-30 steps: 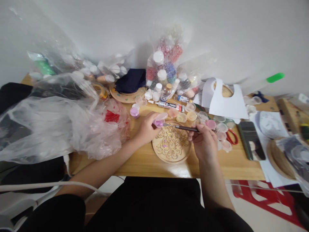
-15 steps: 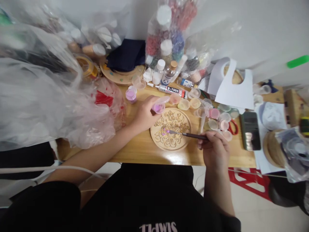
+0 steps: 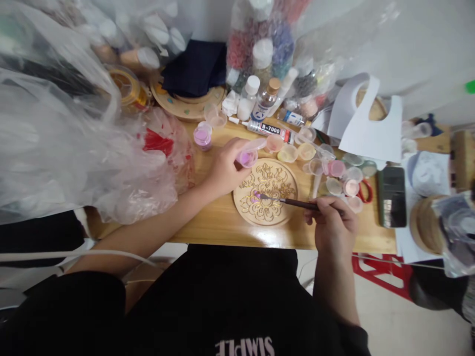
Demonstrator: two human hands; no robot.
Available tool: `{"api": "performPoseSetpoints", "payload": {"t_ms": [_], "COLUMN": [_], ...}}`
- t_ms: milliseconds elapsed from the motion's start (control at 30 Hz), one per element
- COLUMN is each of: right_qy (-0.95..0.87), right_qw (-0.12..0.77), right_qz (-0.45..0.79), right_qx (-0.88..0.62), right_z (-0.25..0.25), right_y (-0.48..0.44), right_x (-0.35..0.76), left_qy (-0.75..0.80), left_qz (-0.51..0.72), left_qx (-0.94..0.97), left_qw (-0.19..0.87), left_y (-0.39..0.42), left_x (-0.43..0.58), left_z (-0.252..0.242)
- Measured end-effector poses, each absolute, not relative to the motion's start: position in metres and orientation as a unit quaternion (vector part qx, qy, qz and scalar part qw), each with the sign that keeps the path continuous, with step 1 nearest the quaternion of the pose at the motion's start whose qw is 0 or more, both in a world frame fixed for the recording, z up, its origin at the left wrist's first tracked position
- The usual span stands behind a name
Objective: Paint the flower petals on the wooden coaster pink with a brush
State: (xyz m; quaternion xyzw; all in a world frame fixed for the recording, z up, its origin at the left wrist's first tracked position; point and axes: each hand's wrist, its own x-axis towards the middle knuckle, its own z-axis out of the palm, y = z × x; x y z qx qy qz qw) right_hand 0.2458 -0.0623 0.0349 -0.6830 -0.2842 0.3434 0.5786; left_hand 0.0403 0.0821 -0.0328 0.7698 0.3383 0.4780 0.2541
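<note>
A round, flat wooden disc [image 3: 267,211] lies on the desk [image 3: 213,230], pale and smooth, with a flower pattern traced over it in raised-looking gold lines. A few purple dabs sit left of the middle of the flower. The slim metal tip of a dark-handled tool [image 3: 301,203] is at the dabs; whether it touches the wood I can't tell.

Just beyond the disc's far left edge, hiding a bit of it, is a small clear plastic cup [image 3: 247,158] of purple paste, its lid flipped up. Further out, a lidded lilac pot [image 3: 202,138], a glossy glue tube [image 3: 270,131] and a cluster of little translucent cups [image 3: 336,168] crowd the far side, with red-handled scissors [image 3: 366,192] and a dark phone [image 3: 392,198] to the right. A big crinkled plastic bag [image 3: 81,158] fills the left, and curved white paper [image 3: 371,136] stands at the far right.

The disc lies between the two hands: the left hand [image 3: 227,167] pinches the open cup at the rim, and the right hand [image 3: 332,222], to the disc's right, grips the tool's handle.
</note>
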Motion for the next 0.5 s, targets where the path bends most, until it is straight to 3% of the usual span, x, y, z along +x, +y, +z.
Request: {"api": "performPoseSetpoints", "payload": {"t_ms": [500], "right_qy": [-0.319], "right_qw": [0.566], "right_qz": [0.329], "right_qx": [-0.686], "right_z": [0.0406], "right_y": [-0.0657], "right_x": [0.2450], "left_qy": [0.391], "left_qz": [0.411], "left_qx": [0.770], "left_qw": [0.293], "left_y": [0.0800], "left_x": [0.0405], "left_z": [-0.0266]}}
